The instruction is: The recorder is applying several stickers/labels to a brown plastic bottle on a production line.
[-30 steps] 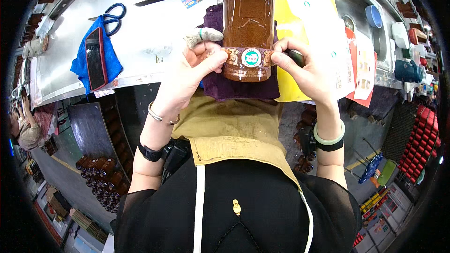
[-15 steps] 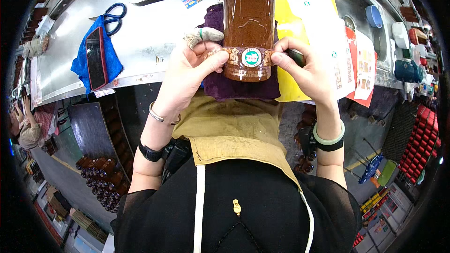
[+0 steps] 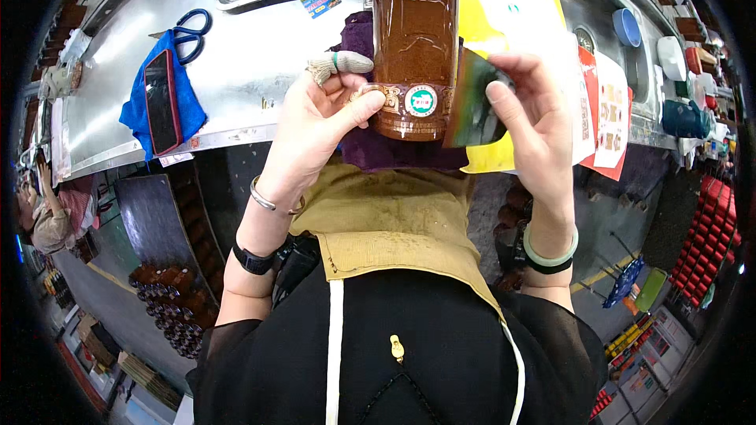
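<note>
A glossy brown glass bottle lies on a dark purple cloth, its base toward me. Around its lower part runs a patterned brown label band with a round green and white emblem. My left hand is closed at the bottle's lower left side, thumb on the end of the band; one finger wears a knitted finger cover. In my right hand, a flat dark green scraper-like plate is pinched between thumb and fingers, its edge beside the bottle's lower right side.
On the metal table at left, a red-rimmed phone lies on a blue cloth beside scissors. A yellow sheet and printed label sheets lie at right. A blue bowl stands farther right.
My right hand has left the band's right end and turned, bringing the dark green plate flat into view beside the bottle. My left hand stays at the bottle's left side.
</note>
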`<state>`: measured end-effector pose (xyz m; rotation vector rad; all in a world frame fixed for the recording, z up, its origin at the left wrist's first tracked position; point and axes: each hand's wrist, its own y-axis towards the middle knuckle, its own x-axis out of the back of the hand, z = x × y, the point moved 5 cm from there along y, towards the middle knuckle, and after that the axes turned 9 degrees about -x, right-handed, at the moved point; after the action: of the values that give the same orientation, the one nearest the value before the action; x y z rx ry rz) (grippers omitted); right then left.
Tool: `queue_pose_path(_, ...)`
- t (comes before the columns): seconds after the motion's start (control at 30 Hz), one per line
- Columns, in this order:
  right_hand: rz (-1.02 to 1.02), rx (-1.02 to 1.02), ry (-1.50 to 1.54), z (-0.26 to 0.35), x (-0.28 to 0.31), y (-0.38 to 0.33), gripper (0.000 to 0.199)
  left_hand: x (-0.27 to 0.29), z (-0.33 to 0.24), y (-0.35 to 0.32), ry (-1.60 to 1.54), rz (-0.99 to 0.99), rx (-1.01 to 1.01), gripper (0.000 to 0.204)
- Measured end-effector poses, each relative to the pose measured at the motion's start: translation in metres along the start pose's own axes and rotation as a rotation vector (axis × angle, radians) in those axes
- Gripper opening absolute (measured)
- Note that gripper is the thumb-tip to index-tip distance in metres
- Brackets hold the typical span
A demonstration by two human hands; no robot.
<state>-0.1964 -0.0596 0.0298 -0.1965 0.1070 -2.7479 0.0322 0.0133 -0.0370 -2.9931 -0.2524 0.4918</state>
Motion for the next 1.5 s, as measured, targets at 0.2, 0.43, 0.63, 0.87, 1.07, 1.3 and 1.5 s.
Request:
queue_pose_path(0.2,-0.180,-0.116,-0.334,-0.033,0.028,0.002,0.027,0.000,-0.003,0.002,0.000,0.004,0.021,0.042)
queue_pose_path(0.43,-0.017,-0.102,-0.148,-0.021,0.011,-0.009,0.031,0.011,-0.006,-0.007,0.442,-0.208,-0.352,0.041)
queue_pose_path(0.63,-0.112,0.314,-0.774,-0.008,-0.029,-0.013,0.121,-0.010,-0.009,-0.040,1.052,0.066,-0.658,0.084)
queue_pose_path(0.87,-0.144,0.351,-0.589,-0.018,-0.033,-0.008,0.095,-0.027,0.012,-0.045,1.119,0.140,-0.554,0.089)
queue_pose_path(1.07,-0.129,0.422,-0.543,0.011,-0.023,-0.008,0.089,-0.034,-0.003,-0.046,1.140,0.050,-0.639,0.097)
queue_pose_path(1.3,-0.184,0.389,-0.669,-0.009,-0.036,-0.014,0.092,-0.016,-0.009,-0.028,0.643,0.012,-0.632,0.079)
queue_pose_path(1.5,-0.044,0.334,-0.553,-0.005,-0.024,-0.015,0.092,-0.037,-0.001,-0.008,0.456,-0.010,-0.394,0.088)
